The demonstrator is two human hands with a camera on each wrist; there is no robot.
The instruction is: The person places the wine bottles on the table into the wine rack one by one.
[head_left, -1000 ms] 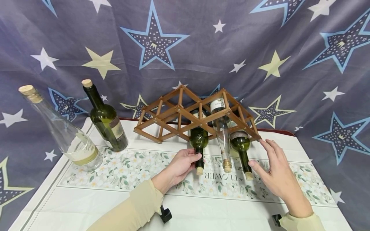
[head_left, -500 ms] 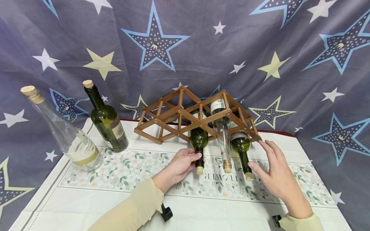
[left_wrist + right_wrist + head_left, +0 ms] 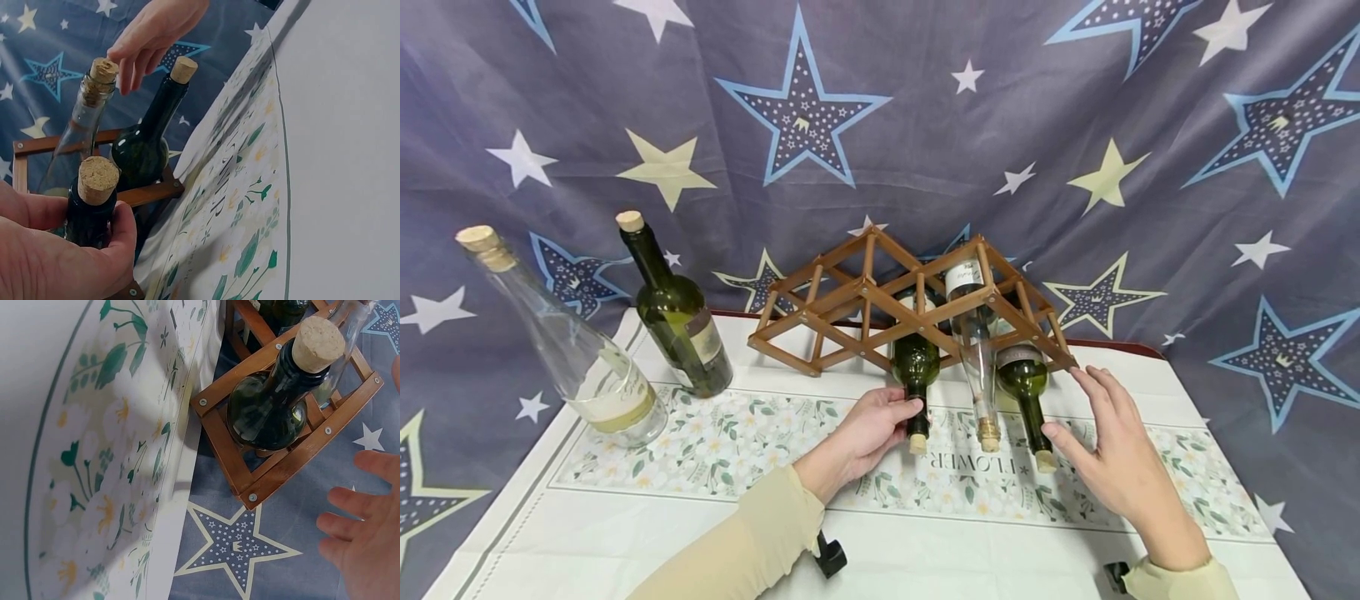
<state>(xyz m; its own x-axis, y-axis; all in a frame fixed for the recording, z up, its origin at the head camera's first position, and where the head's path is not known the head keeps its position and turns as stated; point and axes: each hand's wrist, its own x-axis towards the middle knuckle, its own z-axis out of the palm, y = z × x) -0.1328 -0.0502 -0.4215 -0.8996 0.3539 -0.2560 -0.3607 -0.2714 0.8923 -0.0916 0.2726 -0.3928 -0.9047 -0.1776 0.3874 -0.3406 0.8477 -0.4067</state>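
My left hand [image 3: 867,432] grips the neck of a green wine bottle [image 3: 915,360], which lies in the wooden wine rack [image 3: 865,290] with its corked end toward me. Beside it, a clear bottle [image 3: 977,350] slants through a higher compartment. Farther right another green bottle [image 3: 1024,377] sits in the low end compartment, its cork [image 3: 184,70] plain in the left wrist view. My right hand [image 3: 1123,462] hovers by the rack's right end with fingers extended, thumb close to that bottle's neck. The right wrist view shows its fingers [image 3: 340,525] apart from the rack.
To the left, a tall clear corked bottle [image 3: 576,354] and a dark green corked bottle [image 3: 681,325] stand upright on the table. A floral runner [image 3: 760,442] crosses the white tablecloth [image 3: 970,558]. A star-patterned curtain [image 3: 925,50] hangs right behind the rack.
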